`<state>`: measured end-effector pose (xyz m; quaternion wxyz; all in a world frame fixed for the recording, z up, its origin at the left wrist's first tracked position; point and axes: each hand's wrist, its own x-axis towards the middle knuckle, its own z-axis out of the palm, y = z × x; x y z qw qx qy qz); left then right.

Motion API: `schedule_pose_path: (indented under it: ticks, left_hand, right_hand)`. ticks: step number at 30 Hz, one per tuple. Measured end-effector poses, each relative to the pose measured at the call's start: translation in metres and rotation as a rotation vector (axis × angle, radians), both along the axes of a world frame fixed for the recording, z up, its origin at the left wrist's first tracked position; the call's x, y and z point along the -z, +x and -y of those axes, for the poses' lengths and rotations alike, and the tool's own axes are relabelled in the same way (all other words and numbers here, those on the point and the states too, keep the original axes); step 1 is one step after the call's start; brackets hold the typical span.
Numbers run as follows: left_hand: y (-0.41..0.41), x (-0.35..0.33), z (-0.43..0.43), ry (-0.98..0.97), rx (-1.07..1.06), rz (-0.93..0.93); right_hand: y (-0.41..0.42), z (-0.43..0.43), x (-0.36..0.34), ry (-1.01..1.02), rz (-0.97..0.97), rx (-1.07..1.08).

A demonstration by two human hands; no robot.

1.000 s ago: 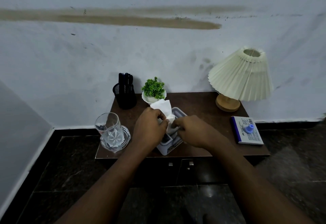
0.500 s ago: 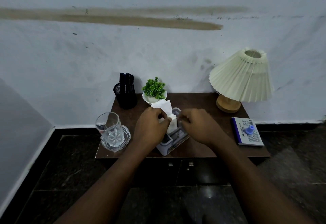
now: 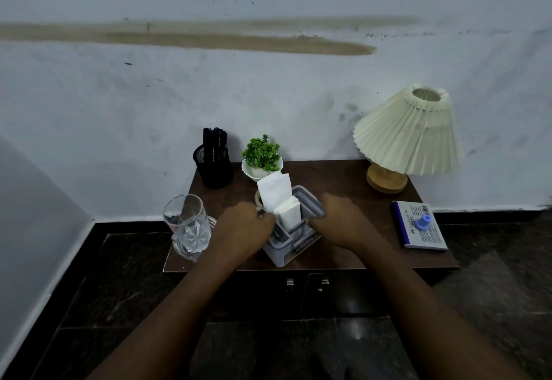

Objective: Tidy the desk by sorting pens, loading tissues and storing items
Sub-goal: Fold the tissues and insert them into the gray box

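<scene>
Pens stood sorted in the black cup, tissues poked from the grey holder mid-tabletop, the left hand pinching them in its fingers, the right hand with fingers curled on its rim, while the blue-and-white box lay unstored.

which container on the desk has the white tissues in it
The grey plastic box between left hand and right hand, white tissues sticking up from it. The black mesh cup holds dark pens, the white pot a green plant.
</scene>
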<state>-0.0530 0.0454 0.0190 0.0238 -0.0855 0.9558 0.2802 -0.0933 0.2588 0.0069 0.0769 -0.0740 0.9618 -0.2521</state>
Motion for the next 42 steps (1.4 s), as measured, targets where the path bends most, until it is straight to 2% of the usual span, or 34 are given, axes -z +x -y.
schedule_pose_path:
  ticks: [7,14,15,19,24,28,31,34,37,39,41,42]
  left_hand:
    - [-0.006,-0.012,-0.019,0.247,-0.057,-0.165]
    - [-0.016,0.0,-0.047,0.59,-0.078,-0.121]
    - [-0.017,0.005,-0.047,0.547,-0.082,-0.103]
    - [-0.013,0.022,-0.037,0.165,0.018,-0.046]
    - [-0.014,0.029,-0.03,-0.002,0.161,0.079]
    - [-0.016,0.03,-0.024,-0.136,0.196,0.049]
    - [-0.019,0.03,-0.016,-0.238,0.174,0.073]
    - [-0.019,0.032,-0.006,-0.254,0.094,0.022]
    - [-0.025,0.034,-0.008,-0.108,0.023,-0.122]
    - [-0.032,0.032,-0.022,0.237,-0.045,-0.129]
    - [-0.038,0.027,-0.043,0.707,-0.056,-0.04]
    - [-0.041,0.027,-0.054,0.859,-0.035,-0.021]
  right_hand:
    - [-0.008,-0.02,-0.006,-0.13,-0.113,0.239]
    - [-0.015,-0.039,0.0,-0.191,-0.246,0.432]
    - [-0.016,-0.041,0.001,-0.179,-0.247,0.45]
    - [-0.017,-0.05,0.005,-0.145,-0.232,0.495]
    - [-0.016,-0.053,0.011,-0.147,-0.212,0.507]
    - [-0.015,-0.051,0.015,-0.203,-0.189,0.542]
    - [-0.017,-0.043,0.019,-0.25,-0.143,0.548]
    - [-0.022,-0.032,0.02,-0.329,-0.098,0.552]
    - [-0.026,-0.025,0.018,-0.541,-0.047,0.557]
    - [-0.027,-0.022,0.019,-0.656,-0.016,0.592]
    - [-0.03,-0.019,0.023,-0.715,-0.008,0.629]
    - [-0.031,-0.018,0.025,-0.747,-0.01,0.647]
